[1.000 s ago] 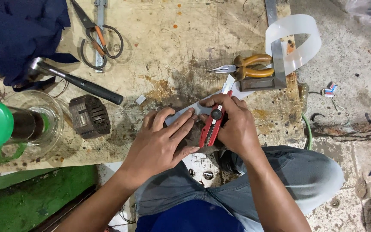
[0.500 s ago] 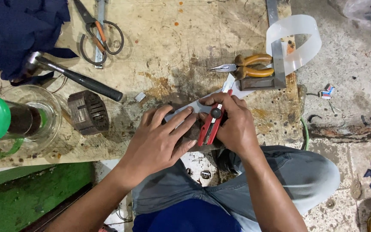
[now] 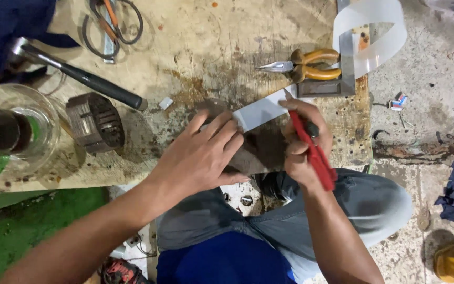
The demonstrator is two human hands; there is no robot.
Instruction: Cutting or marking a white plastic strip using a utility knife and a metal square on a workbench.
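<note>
My left hand (image 3: 200, 155) lies flat on a pale whitish strip of sheet material (image 3: 261, 111), pressing it onto the worn wooden workbench (image 3: 206, 63). My right hand (image 3: 303, 144) grips a red-handled cutting tool (image 3: 313, 152), whose tip touches the strip's right end; the handles point back toward my lap. Only the strip's right half shows; the rest is under my left fingers.
Yellow-handled pliers (image 3: 303, 64) lie beside a metal square (image 3: 345, 58) and a curled translucent strip (image 3: 377, 31). A hammer (image 3: 74, 73), a dark slotted motor core (image 3: 95, 122), scissors (image 3: 112, 22), a glass jar (image 3: 19, 131) and a small white scrap (image 3: 165, 103) sit left. Concrete floor with debris lies right.
My right hand has shifted right along the strip, and the red handles now angle down to the right. More of the pale strip shows between my hands. The view has tilted slightly.
</note>
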